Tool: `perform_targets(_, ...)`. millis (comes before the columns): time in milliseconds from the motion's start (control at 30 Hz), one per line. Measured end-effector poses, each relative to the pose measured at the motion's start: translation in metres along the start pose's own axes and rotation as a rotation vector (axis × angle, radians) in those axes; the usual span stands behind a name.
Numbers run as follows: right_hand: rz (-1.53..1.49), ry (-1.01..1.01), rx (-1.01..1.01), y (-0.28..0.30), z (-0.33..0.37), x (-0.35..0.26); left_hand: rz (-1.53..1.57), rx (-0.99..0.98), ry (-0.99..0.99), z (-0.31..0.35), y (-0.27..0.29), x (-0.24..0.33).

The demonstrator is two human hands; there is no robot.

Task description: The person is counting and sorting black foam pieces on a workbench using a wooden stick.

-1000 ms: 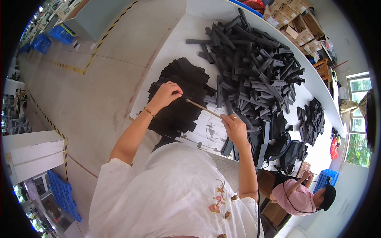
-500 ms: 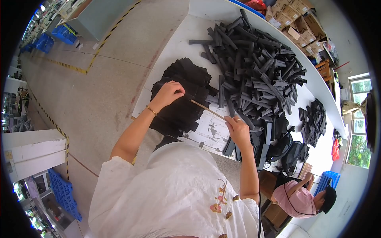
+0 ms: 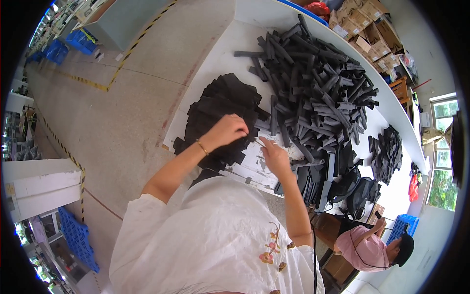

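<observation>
A spread pile of flat black fabric pieces (image 3: 215, 105) lies on the white table (image 3: 262, 179) in front of me. Above its right side is my left hand (image 3: 229, 131), its fingers pinched together; what they hold, if anything, is hidden. Close by on the right, my right hand (image 3: 275, 158) is closed round a thin light-coloured stick (image 3: 258, 142). Only a short length of the stick shows, pointing toward the left hand. Farther back, a big heap of dark grey rolled tubes (image 3: 318, 83) covers the table.
At the right are a smaller dark stack (image 3: 387, 154) and black bags (image 3: 360, 188). A co-worker in a pink shirt (image 3: 362, 247) sits beyond them, near a blue crate (image 3: 404, 228). Cardboard boxes (image 3: 372, 34) are piled behind the table's raised edge.
My left hand has moved right and nearer to me. My right hand has come left with the stick, so the hands are closer together and less of the stick shows.
</observation>
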State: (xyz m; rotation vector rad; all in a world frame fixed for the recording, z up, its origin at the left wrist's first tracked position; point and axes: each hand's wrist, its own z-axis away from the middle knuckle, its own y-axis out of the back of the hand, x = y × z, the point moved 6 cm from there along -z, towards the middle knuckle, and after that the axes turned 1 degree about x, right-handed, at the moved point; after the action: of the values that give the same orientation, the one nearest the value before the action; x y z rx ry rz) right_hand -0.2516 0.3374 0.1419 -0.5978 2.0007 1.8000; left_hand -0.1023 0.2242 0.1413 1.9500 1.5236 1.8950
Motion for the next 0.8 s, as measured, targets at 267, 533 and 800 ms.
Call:
perform_targets(267,-0.794,-0.325,-0.166,-0.066,0.009,-0.008,1.112,0.822,0.556,0.063,0.014,-0.048)
perform_targets(533,-0.732,-0.322,0.151,-0.079,-0.009,-0.039,1.831,0.774,0.756,0.049,-0.055,-0.020)
perform_targets(800,-0.535,-0.445,-0.053,-0.064,0.046,-0.039,1.608,0.918,0.785,0.040,-0.021,-0.046)
